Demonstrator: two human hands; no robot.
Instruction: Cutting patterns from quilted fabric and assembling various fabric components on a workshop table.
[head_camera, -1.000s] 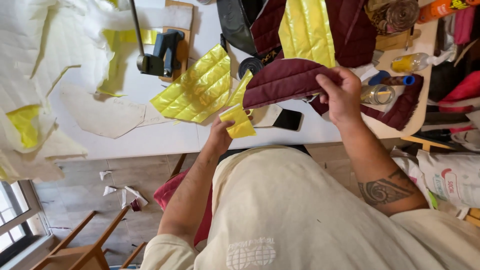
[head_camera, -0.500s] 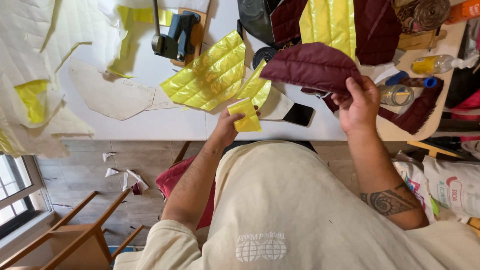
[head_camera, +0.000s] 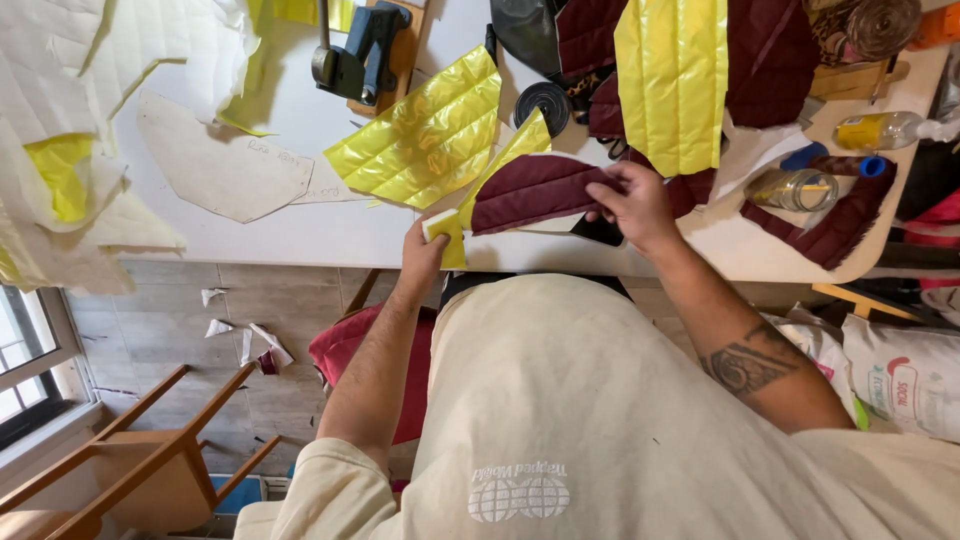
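My left hand (head_camera: 424, 250) pinches the near corner of a small yellow quilted fabric piece (head_camera: 505, 165) at the white table's (head_camera: 300, 230) front edge. My right hand (head_camera: 632, 203) grips the right end of a maroon quilted fabric piece (head_camera: 530, 190), which lies over the yellow one. A larger yellow quilted panel (head_camera: 425, 130) lies flat on the table just beyond them.
A black tool on a wooden block (head_camera: 365, 50) stands at the back. Paper patterns (head_camera: 215, 165) and white wadding (head_camera: 90, 110) cover the left. Maroon and yellow quilted pieces (head_camera: 680, 70), a jar (head_camera: 795, 188), a bottle (head_camera: 885, 130) and a tape roll (head_camera: 547, 103) crowd the right. A wooden chair (head_camera: 150, 450) stands below.
Both hands have come down nearer the table's front edge. The maroon piece now lies lower, over the small yellow piece, with its left end close to my left hand.
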